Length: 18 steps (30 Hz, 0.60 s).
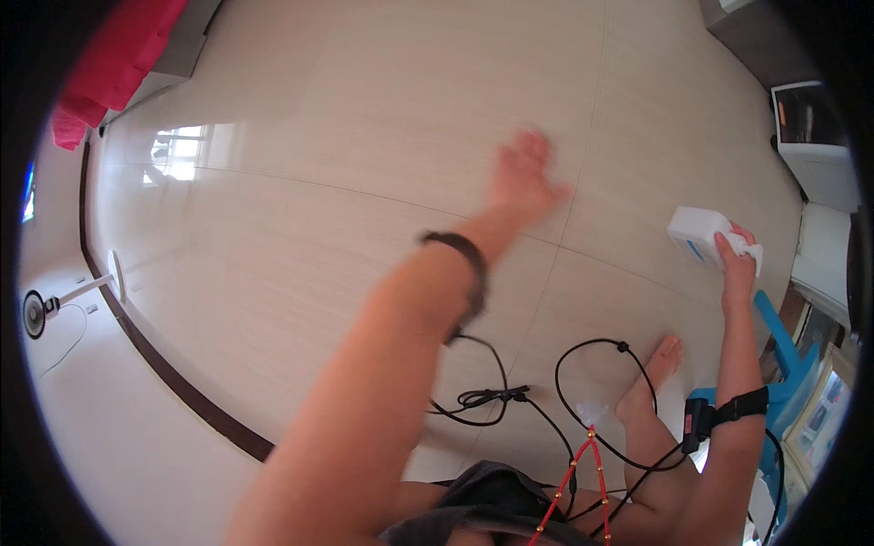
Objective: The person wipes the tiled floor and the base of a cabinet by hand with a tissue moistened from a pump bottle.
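Note:
My right hand (736,256) grips a white pump bottle (696,232) around its neck, just below the pump head. The bottle is tilted over, its base towards the upper left, and a label with blue marks shows on its side. Motion blurs my left hand (524,174), which reaches out over the tiled floor (382,136). Its thumb is spread from the fingers and nothing is seen in it. A black strap (471,266) circles the left forearm, and a strap with a small black device (696,423) sits on the right forearm.
Black cables (491,396) loop between my arms. A blue plastic chair or stool (785,341) stands beside my right arm. A white fan (85,290) is at the left, pink fabric (123,61) at upper left, and a white appliance (816,153) at right.

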{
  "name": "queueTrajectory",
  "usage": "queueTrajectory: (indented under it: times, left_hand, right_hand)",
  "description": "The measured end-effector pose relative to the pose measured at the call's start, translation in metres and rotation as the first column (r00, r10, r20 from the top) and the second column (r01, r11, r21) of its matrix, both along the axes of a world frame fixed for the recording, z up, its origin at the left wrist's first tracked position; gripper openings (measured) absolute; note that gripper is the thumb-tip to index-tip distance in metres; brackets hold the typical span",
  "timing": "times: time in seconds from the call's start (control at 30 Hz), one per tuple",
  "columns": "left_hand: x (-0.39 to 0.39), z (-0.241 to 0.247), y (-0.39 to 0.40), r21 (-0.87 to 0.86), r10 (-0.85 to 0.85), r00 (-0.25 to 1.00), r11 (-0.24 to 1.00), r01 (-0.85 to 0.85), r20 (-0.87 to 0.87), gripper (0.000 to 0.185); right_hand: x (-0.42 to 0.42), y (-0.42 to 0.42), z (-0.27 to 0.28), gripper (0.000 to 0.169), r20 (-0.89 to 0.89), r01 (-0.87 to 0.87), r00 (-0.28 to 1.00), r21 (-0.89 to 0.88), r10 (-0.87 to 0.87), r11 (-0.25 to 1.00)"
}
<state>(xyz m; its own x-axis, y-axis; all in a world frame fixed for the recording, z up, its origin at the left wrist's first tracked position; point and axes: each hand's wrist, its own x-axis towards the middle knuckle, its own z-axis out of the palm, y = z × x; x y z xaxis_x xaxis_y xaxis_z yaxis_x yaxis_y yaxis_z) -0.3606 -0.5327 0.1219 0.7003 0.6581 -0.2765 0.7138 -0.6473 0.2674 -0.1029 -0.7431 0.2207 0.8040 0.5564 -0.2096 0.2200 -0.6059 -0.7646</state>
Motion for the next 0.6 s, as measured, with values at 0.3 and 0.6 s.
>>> queueTrajectory:
  times: [0.3,0.6]
  left_hand:
    - [-0.106,0.012,-0.053,-0.004,0.154,0.98,0.988,-0.155,-0.13,0.076]
    - [-0.302,0.004,-0.104,0.219,0.949,0.1,0.171,-0.961,-0.3,0.078]
  right_hand:
    - [-0.068,0.041,0.023,0.039,0.164,-0.877,0.473,-0.007,0.866,0.48]
    - [-0.177,0.095,0.028,0.047,0.001,-0.996,-0.081,0.035,0.997,-0.081]
